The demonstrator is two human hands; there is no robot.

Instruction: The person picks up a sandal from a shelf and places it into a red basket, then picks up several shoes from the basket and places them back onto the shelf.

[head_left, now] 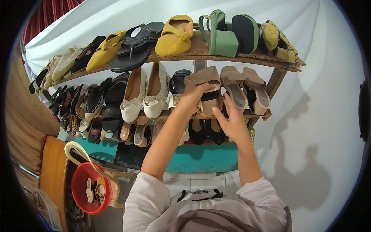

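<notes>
White cloth wall behind, with a wooden shoe rack (247, 58) in three tiers, full of pairs. On the top tier, a yellow flat shoe (174, 35) and green block-heel sandals (226, 33); on the middle tier, cream pumps (145, 92) at the left and a beige mule pair (247, 89) at the right. Down at the floor, left side, a red basket (87, 187).

Left hand (192, 96) raised to the middle tier, fingers curled and closed around a tan mule sandal (206, 79), gripping it by the upper part. Sandal tilted steeply, long axis nearly upright, toe end toward the top, sole toward the rack. Right hand (232, 121) just beside and lower, to the right, fingers spread and loosely bent, tips near the lower end of the same sandal; touching or not, cannot tell. Left hand clearly nearer, sandal lying above and left of the right fingers.
</notes>
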